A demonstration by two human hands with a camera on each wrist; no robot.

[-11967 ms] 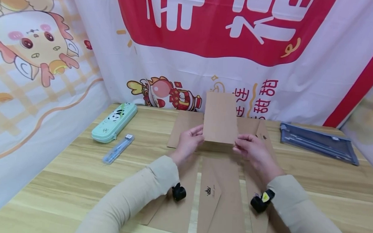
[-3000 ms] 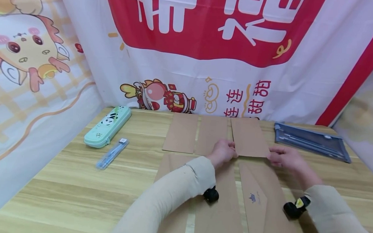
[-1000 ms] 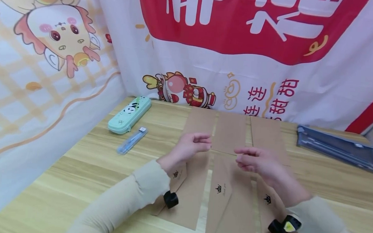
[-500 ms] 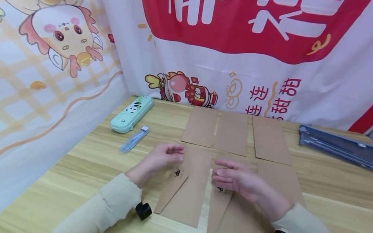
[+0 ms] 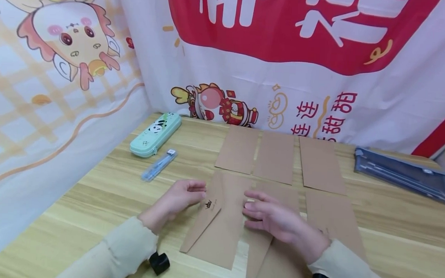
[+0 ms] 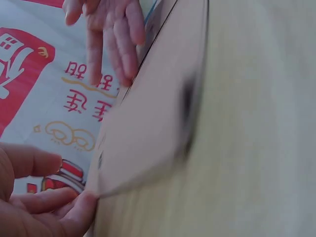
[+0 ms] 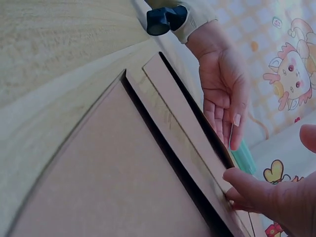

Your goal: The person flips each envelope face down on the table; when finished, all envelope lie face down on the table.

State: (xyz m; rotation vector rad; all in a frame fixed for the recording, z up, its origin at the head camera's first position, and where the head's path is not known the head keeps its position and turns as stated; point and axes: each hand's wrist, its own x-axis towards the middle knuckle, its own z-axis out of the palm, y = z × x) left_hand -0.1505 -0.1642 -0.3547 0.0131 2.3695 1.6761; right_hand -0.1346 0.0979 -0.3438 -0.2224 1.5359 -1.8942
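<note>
In the head view, a brown paper envelope [image 5: 223, 229] lies at the front left, its pointed flap printed with a crown. My left hand [image 5: 178, 199] is at that envelope's left edge, fingers loosely bent; whether they touch it I cannot tell. Over the gap between it and the middle envelope [image 5: 284, 264] hovers my right hand [image 5: 275, 218], fingers spread and holding nothing. It partly covers the middle envelope. A third envelope [image 5: 337, 220] lies to the right. Behind them are three plain brown rectangles, the left [image 5: 237, 149], middle [image 5: 275, 157] and right [image 5: 322, 165].
A mint panda pencil case [image 5: 156, 134] and a slim clear blue case [image 5: 159, 165] lie on the left of the wooden table [image 5: 83, 216]. A dark blue zip pouch [image 5: 403, 176] lies at the right. Printed cloth [image 5: 225, 65] hangs behind the table.
Earlier both hands held a brown rectangle, then set one down at the back right. They have let go and come left and nearer, to the front left envelope. The back row lies uncovered.
</note>
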